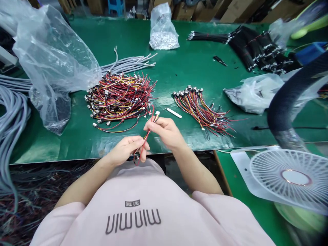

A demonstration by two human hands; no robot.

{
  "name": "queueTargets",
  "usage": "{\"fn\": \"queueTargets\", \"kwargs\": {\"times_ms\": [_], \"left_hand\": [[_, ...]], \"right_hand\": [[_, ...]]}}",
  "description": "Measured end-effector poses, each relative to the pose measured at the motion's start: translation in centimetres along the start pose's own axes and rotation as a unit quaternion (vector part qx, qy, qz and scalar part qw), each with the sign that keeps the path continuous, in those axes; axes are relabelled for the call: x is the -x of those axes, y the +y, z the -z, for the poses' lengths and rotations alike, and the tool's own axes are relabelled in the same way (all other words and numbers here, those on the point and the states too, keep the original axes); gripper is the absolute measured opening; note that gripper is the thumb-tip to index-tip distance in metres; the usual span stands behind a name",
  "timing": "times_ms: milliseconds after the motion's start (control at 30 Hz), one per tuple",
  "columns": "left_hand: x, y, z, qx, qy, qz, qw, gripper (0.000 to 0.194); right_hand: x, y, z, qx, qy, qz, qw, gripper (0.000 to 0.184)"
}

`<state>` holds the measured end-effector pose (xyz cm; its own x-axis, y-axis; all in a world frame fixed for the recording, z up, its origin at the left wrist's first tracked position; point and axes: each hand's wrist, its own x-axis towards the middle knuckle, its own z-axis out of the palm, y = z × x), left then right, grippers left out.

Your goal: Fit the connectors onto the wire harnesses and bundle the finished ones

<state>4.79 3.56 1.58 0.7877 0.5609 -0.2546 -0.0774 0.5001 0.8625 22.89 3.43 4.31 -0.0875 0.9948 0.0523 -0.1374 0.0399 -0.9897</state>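
Note:
Over the table's front edge, both hands grip one wire harness [146,137] of red, black and yellow strands. My left hand [128,147] is closed around its lower part. Higher up, my right hand [167,131] pinches the strands near a small white connector [157,113]. A large tangled pile of similar harnesses [123,97] lies behind my left hand, with one single harness [115,130] at its front. To the right, a smaller bundle of harnesses [198,107] is lined up with metal ends together. Between the two groups rests a white pen-like tool [173,112].
Grey cables [11,112] and a large clear bag [56,58] occupy the left. A bag of small parts [164,32] stands at the back. Black cables [246,48], a plastic bag [256,90], a dark flexible hose [289,92] and a white fan [289,177] are on the right.

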Motion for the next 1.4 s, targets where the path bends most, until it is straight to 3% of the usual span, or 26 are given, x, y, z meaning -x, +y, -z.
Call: {"fn": "queueTargets", "kwargs": {"times_ms": [167, 367, 500, 633, 700, 800, 833, 867, 967, 1033, 1100, 1267, 1400], "left_hand": [[0.5, -0.6, 0.8, -0.049, -0.041, 0.012, 0.998, 0.037], [1.2, -0.6, 1.4, -0.094, -0.048, 0.046, 0.993, 0.039], [1.5, -0.8, 2.1, -0.117, -0.008, 0.048, 0.992, 0.036], [1.5, -1.0, 2.3, -0.138, 0.024, 0.032, 0.990, 0.038], [1.4, -0.9, 2.3, -0.165, 0.022, 0.044, 0.985, 0.040], [1.2, -0.7, 2.2, -0.214, 0.030, 0.062, 0.974, 0.041], [1.1, -0.6, 2.1, -0.228, 0.032, 0.062, 0.971, 0.041], [1.0, -0.5, 2.0, -0.240, 0.030, 0.057, 0.969, 0.040], [0.6, -0.4, 1.7, -0.257, 0.010, 0.013, 0.966, 0.034], [0.6, -0.3, 1.7, -0.259, 0.011, -0.009, 0.966, 0.030], [0.8, -0.5, 1.9, -0.241, 0.032, -0.005, 0.970, 0.029], [1.6, -1.6, 3.3, -0.102, 0.103, -0.006, 0.989, 0.041], [1.7, -2.1, 3.8, -0.079, 0.150, -0.026, 0.985, 0.038]], "right_hand": [[-1.0, -0.3, 2.5, -0.082, 0.090, 0.002, 0.993, 0.035], [-0.4, -0.5, 4.4, -0.078, 0.125, 0.059, 0.987, 0.040], [0.5, 0.9, 6.0, -0.059, 0.146, 0.067, 0.985, 0.038], [1.2, 2.9, 8.5, 0.019, 0.198, 0.018, 0.980, 0.030], [1.8, 3.1, 9.2, 0.103, 0.270, 0.037, 0.957, 0.029], [3.1, 1.9, 8.4, 0.277, 0.366, 0.167, 0.873, 0.033], [3.5, 1.2, 7.6, 0.333, 0.349, 0.214, 0.850, 0.033], [3.9, 0.6, 6.6, 0.378, 0.293, 0.251, 0.841, 0.031], [4.0, -0.5, 3.3, 0.467, -0.051, 0.279, 0.838, 0.026], [3.3, -0.2, 1.9, 0.493, -0.182, 0.247, 0.814, 0.020], [2.7, 0.7, 1.3, 0.501, -0.206, 0.228, 0.809, 0.020], [2.5, 2.2, 1.9, 0.492, -0.137, 0.269, 0.817, 0.015], [3.0, 2.3, 1.7, 0.471, -0.125, 0.261, 0.834, 0.011]]}}
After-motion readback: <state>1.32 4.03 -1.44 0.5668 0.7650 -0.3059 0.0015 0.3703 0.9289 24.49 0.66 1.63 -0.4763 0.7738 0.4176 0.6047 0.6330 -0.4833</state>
